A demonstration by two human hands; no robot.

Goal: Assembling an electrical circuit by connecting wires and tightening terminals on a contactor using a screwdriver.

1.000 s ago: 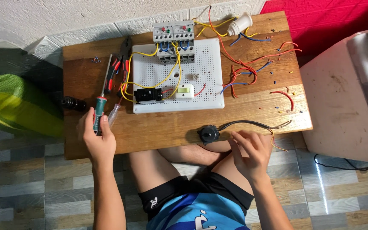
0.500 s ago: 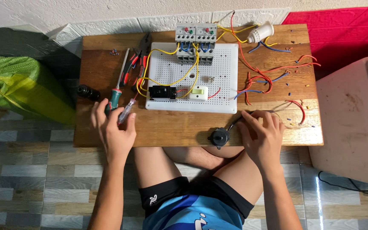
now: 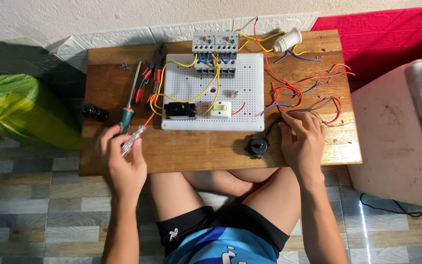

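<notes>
Left hand point(image 3: 123, 161) at lower left of the wooden table point(image 3: 201, 151), fingers curled around a clear-handled tester screwdriver point(image 3: 135, 137), touching a green-handled screwdriver point(image 3: 129, 105) beside it. Right hand point(image 3: 301, 142) lies right of centre, fingers spread flat on grey cable point(image 3: 294, 111), gripping nothing. Black round plug point(image 3: 257, 145) just left of it. White pegboard point(image 3: 211, 93) with yellow wires sits centre.

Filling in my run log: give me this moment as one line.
left hand: on screwdriver and tester pen | right hand: on wires | black plug: on table, beside right hand
</notes>
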